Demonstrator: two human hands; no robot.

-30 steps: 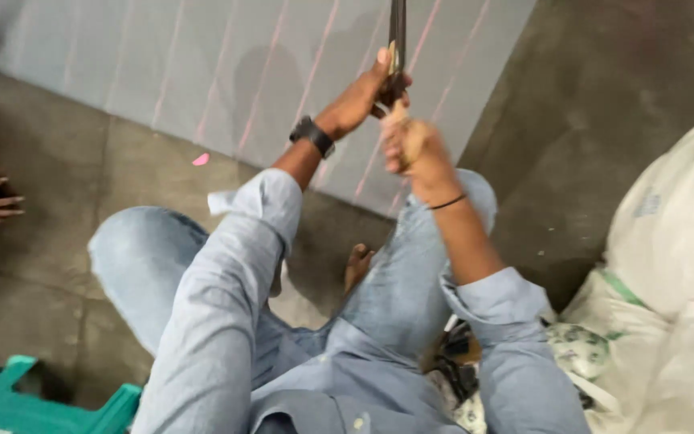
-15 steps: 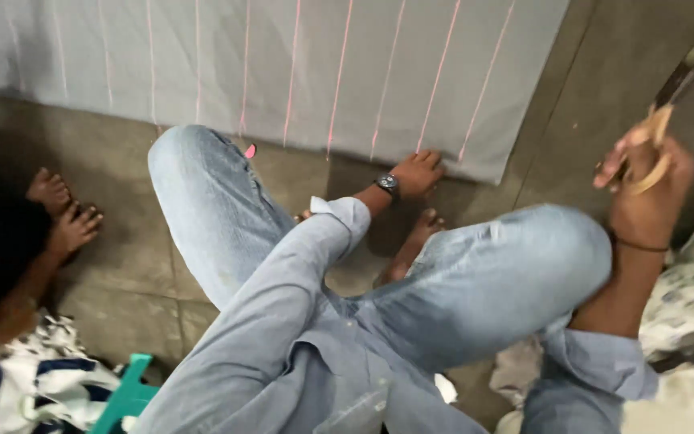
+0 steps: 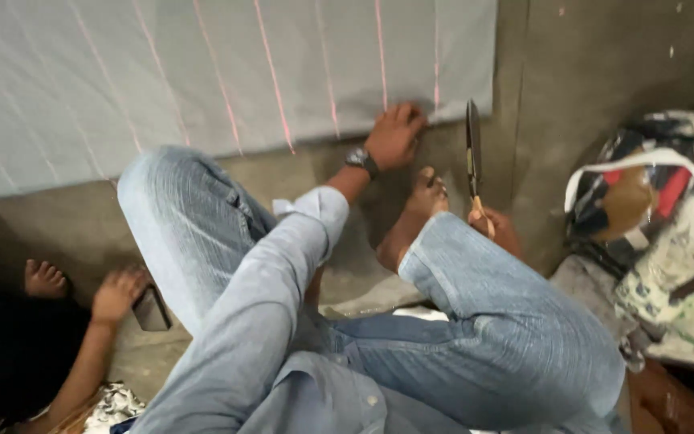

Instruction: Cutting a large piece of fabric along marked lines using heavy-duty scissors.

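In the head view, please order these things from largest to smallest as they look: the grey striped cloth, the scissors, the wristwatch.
1. Grey striped cloth, far the largest; it covers most of the floor at the top.
2. Scissors, long and thin, in the right hand.
3. Wristwatch on the left hand, smallest.

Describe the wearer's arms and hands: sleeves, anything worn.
Left arm: light blue-grey long sleeve, cuff rolled back near the wrist, dark wristwatch above the bare left hand. Right hand is bare, mostly hidden behind the jeans knee; its sleeve is not visible.
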